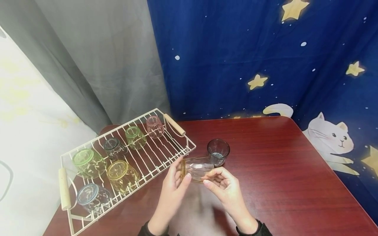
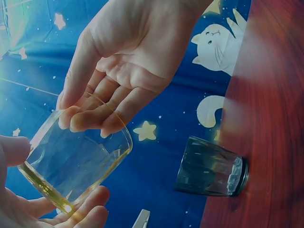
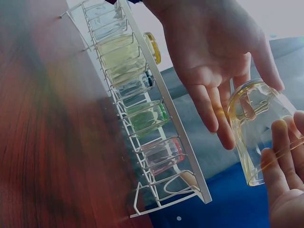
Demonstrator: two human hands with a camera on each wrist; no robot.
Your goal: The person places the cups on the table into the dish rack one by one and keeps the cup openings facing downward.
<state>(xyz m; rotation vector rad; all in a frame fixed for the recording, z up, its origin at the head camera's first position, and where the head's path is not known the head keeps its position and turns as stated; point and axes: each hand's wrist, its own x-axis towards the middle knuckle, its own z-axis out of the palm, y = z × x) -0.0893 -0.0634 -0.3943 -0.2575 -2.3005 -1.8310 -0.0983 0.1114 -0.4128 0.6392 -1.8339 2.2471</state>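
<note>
A clear yellow-tinted drinking glass (image 1: 197, 168) lies on its side between both hands, above the table. My left hand (image 1: 172, 185) grips its thick base end, thumb on the near side and fingers on the far side. At the rim end, my right hand (image 1: 227, 188) pinches the wall, and in the left wrist view its fingertips reach the mouth of the glass (image 2: 78, 152). Just behind the right hand, a dark grey glass (image 1: 218, 151) stands upright on the table.
To the left, a white wire rack (image 1: 153, 168) with wooden handles (image 1: 175, 124) carries several upside-down glasses, among them a pink one (image 1: 155, 127), a green one (image 1: 136, 137) and a yellow one (image 1: 122, 175). Curtains (image 1: 221, 65) hang behind the red-brown table (image 1: 280, 170).
</note>
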